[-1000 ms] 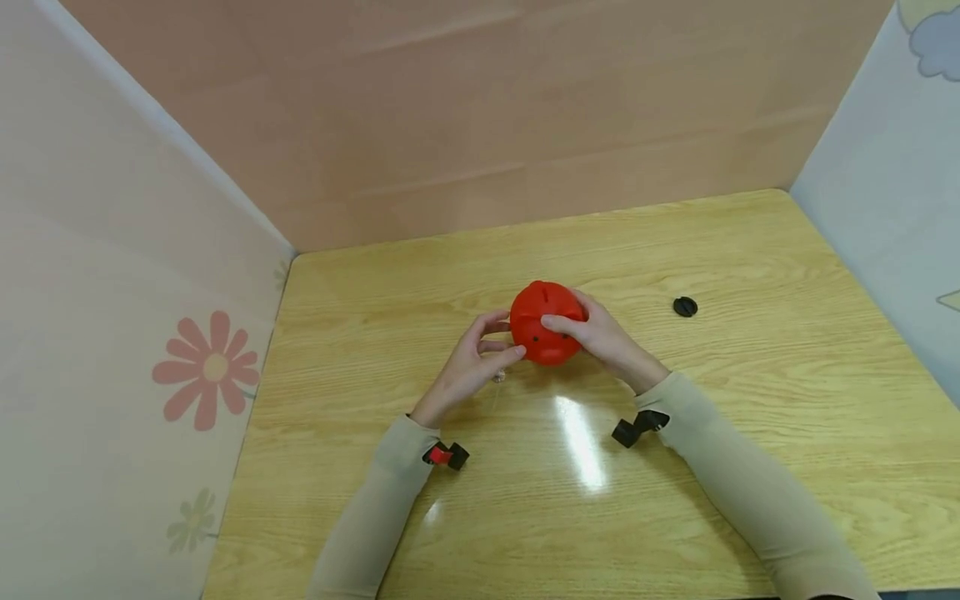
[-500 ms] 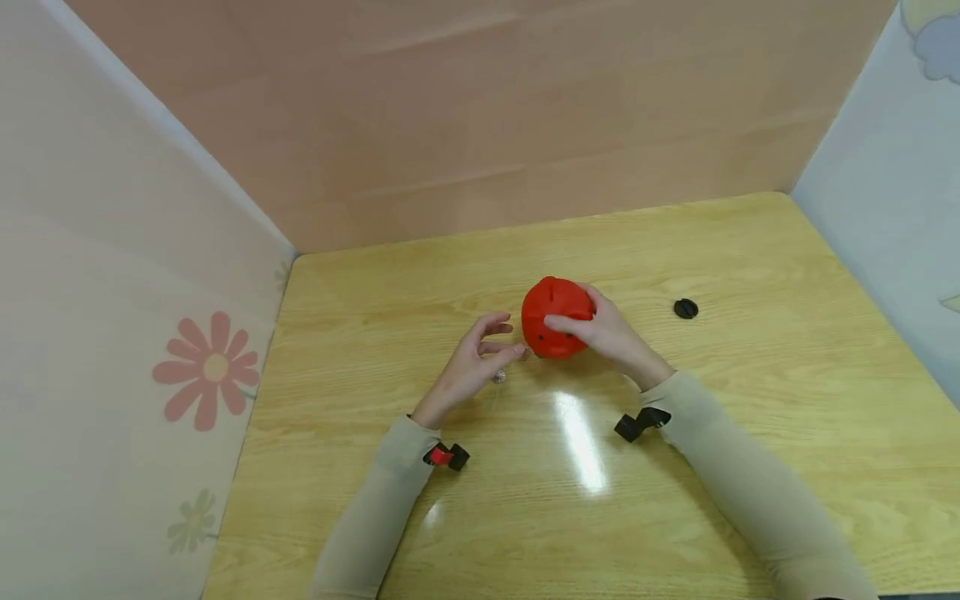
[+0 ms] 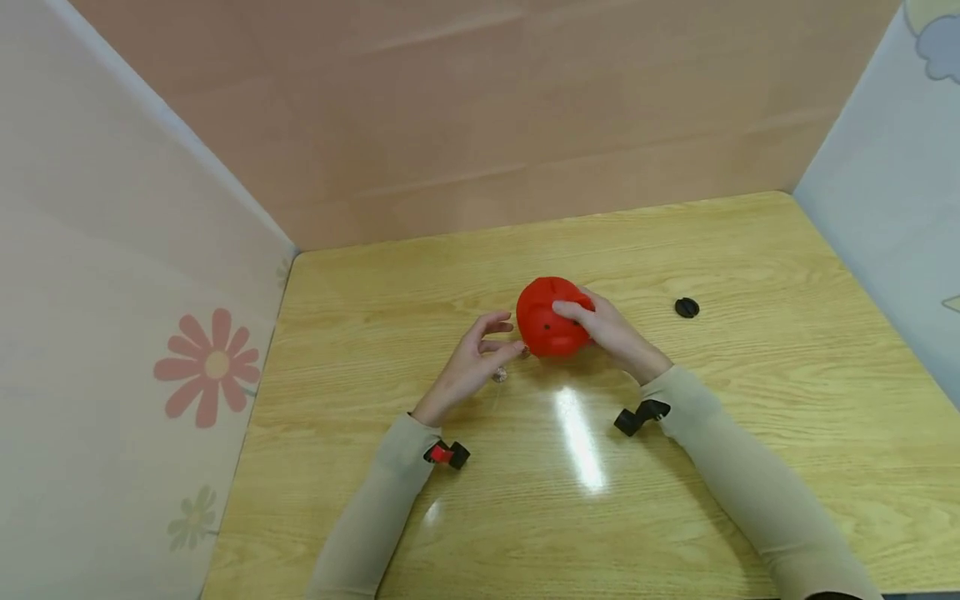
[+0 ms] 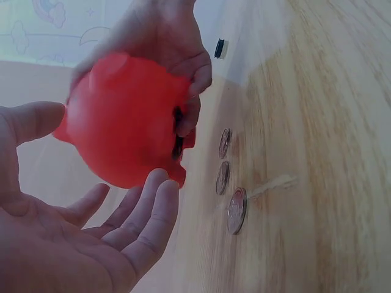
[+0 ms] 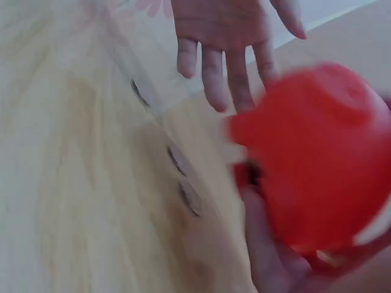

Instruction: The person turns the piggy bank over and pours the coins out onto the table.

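A red piggy bank is held above the table by my right hand, with the thumb over its top. In the left wrist view a dark opening shows in its underside, with a finger of the right hand at its edge. My left hand is beside the bank, palm toward it, fingers spread and holding nothing. On the table beneath are three coins: a near coin, a middle coin and a far coin. The bank looks blurred in the right wrist view.
A round black stopper lies on the wooden table, to the right of the bank. A pink-brown back wall and pale side panels enclose the table. Both wrists wear small black camera mounts.
The right hand has shifted the piggy bank slightly right, off the left fingers, then tipped it so its face turns upward. A coin has come into view by the left thumb, which stays put.
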{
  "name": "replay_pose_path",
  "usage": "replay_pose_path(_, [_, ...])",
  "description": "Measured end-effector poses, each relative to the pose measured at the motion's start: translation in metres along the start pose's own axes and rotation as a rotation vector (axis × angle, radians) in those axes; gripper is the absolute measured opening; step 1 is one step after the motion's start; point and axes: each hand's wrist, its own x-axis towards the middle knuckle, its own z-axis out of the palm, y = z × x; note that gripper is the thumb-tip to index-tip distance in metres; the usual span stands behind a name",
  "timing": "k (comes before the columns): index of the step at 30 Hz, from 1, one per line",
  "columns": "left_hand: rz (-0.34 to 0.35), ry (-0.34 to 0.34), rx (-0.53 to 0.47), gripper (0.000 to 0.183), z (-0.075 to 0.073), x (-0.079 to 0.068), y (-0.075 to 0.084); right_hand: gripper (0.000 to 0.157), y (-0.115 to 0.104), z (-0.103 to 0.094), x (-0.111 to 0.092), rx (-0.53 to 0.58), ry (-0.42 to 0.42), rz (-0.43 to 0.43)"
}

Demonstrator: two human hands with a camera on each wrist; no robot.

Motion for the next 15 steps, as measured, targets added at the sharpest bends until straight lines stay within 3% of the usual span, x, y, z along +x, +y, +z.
replay_pose_path(3, [0.003,-0.005,-0.002,0.066,0.0003,0.0002,0.0004,0.074,0.0011,-0.0018,0.0022,-0.010,0.001,0.026])
replay_pose_path(8, [-0.003,-0.006,0.002,0.066,0.0003,-0.0003,0.0015,0.083,0.0002,-0.0017,0.0031,-0.118,0.025,0.018])
replay_pose_path(10, [-0.004,-0.007,0.002,0.067,0.0001,-0.0006,0.0017,0.081,-0.0005,-0.0011,0.0020,-0.098,0.043,0.000])
replay_pose_path(12, [-0.005,-0.009,0.001,0.068,0.0000,-0.0006,0.0017,0.072,0.0003,-0.0021,0.0001,-0.001,0.055,-0.028])
replay_pose_path(15, [-0.004,-0.011,0.005,0.070,-0.0015,-0.0009,0.0018,0.054,0.0023,-0.0027,-0.0028,0.318,0.028,-0.100])
